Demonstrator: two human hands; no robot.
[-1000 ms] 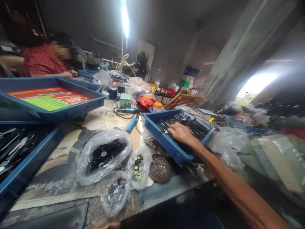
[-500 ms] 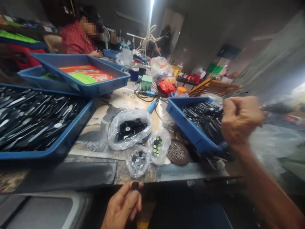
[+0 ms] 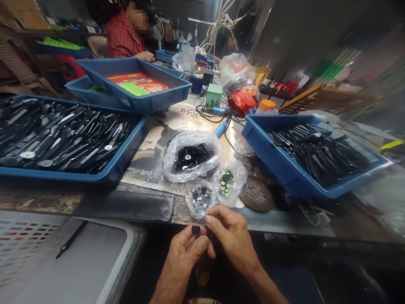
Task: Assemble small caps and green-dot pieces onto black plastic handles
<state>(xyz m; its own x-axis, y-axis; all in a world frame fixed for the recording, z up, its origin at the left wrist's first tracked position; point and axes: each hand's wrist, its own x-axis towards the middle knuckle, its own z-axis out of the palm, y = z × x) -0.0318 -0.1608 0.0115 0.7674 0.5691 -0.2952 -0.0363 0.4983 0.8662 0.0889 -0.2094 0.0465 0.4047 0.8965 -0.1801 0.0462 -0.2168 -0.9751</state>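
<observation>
My left hand [image 3: 185, 251] is closed, with a small black piece [image 3: 195, 230] between thumb and fingers. My right hand [image 3: 232, 236] meets it, thumb and fingers pinched close to that piece; whatever is in the pinch is too small or hidden to name. Just beyond the fingertips, at the bench edge, sits a plastic bag of small dark parts [image 3: 201, 197]. A bag of black and yellow-green parts [image 3: 227, 182] stands beside it, with a larger bag of black parts [image 3: 192, 156] behind. To their right lies a round brown dish of small metal pins [image 3: 255, 193].
Blue trays of long black parts stand at left [image 3: 126, 147] and right [image 3: 284, 169]. Another blue tray [image 3: 136, 99] holds yellow-green pieces. A blue-handled tool [image 3: 221, 128] lies near a green box [image 3: 214, 95]. A white basket [image 3: 120, 257] is at lower left. A co-worker [image 3: 125, 36] sits beyond.
My right hand has come down from beside the right tray to join the left hand in the middle. The left hand still holds its black piece. The view has shifted.
</observation>
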